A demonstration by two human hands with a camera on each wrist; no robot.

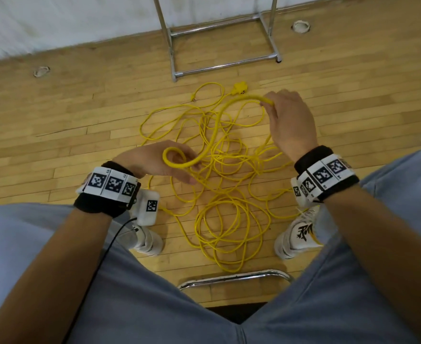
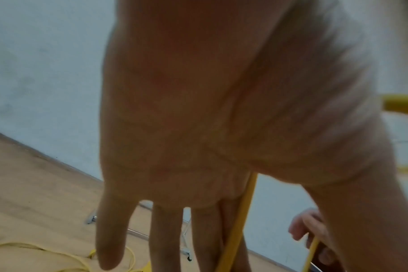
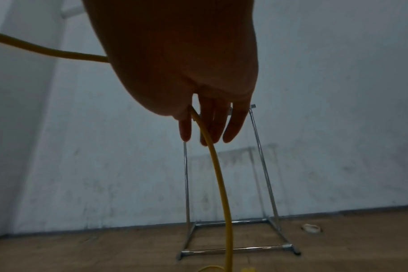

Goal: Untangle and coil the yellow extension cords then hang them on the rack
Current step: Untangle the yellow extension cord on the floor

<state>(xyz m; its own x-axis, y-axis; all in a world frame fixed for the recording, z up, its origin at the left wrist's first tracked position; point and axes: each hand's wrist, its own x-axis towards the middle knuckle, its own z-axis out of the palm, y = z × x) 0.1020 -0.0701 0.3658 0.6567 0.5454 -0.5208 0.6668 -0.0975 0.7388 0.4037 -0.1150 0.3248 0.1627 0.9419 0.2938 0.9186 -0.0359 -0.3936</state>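
A tangle of thin yellow extension cord [image 1: 225,160] lies on the wooden floor between my feet. A thicker yellow cord [image 1: 214,135] rises from it and spans both hands. My left hand [image 1: 159,165] carries a small loop of this cord round the thumb side, and its fingers [image 2: 165,235] are straight with the cord [image 2: 235,230] running beside the index finger. My right hand [image 1: 291,120], higher and farther out, pinches the cord between thumb and fingers, and the cord [image 3: 219,174] hangs down from it. A yellow socket block [image 1: 240,88] lies on the floor near the chrome rack [image 1: 224,65].
The rack [image 3: 263,165] stands against a pale wall just beyond the tangle. Two round floor fittings [image 1: 41,70] [image 1: 301,26] sit to the left and right. My white shoes [image 1: 296,234] flank the cords, and a chrome chair bar [image 1: 234,276] runs below my knees.
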